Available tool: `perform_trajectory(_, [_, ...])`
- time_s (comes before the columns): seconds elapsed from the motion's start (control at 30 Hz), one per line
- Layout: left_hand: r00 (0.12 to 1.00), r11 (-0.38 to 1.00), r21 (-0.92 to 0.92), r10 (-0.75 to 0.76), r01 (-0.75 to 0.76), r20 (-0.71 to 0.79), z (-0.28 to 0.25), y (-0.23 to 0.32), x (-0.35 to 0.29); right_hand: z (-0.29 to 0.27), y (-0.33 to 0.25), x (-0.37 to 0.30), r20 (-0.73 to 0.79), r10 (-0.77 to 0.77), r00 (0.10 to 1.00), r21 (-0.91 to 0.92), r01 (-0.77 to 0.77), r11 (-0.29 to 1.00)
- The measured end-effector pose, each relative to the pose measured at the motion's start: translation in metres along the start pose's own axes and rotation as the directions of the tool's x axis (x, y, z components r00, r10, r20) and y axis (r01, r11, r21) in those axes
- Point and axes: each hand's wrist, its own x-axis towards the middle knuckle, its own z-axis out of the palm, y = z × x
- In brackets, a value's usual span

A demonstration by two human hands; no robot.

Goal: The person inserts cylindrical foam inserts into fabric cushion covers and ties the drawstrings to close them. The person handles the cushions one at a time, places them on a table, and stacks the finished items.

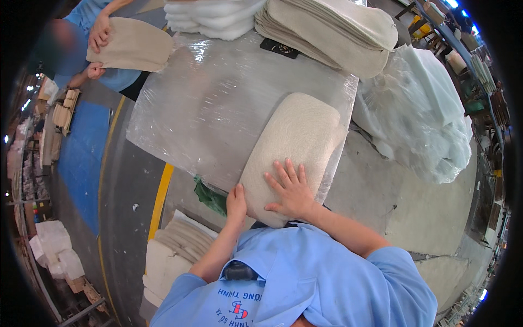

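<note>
A beige fabric-covered cushion (291, 136) with rounded corners lies aslant along the right side of a plastic-wrapped table, its near end close to my body. My right hand (291, 191) rests flat on top of it, fingers spread. At the cushion's near left edge, my left hand (236, 205) grips the side with its fingers curled; part of them is hidden. Loose fabric shows along the cushion's right edge.
Clear film covers the table (185, 103). Stacked beige covers (332, 32) and white padding (215, 16) stand at its far end. A co-worker at far left holds a beige cushion (136, 43). A plastic-bagged white bundle (419, 114) sits at right; more beige pieces (174, 248) lie at lower left.
</note>
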Motion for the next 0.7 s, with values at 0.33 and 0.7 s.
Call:
perform_trajectory(0.33, [0.666,0.199,0.818,0.696,-0.539,0.269,0.036,0.057,0.010,0.009,0.076,-0.004,-0.134,-0.205,0.970,-0.025,0.203,0.979])
perform_trajectory(0.7, [0.371,-0.048,0.561,0.704,-0.826,0.606,0.005,0.007,-0.045,-0.017,0.092,0.043,-0.294,0.184,0.938,-0.207,-0.251,0.946])
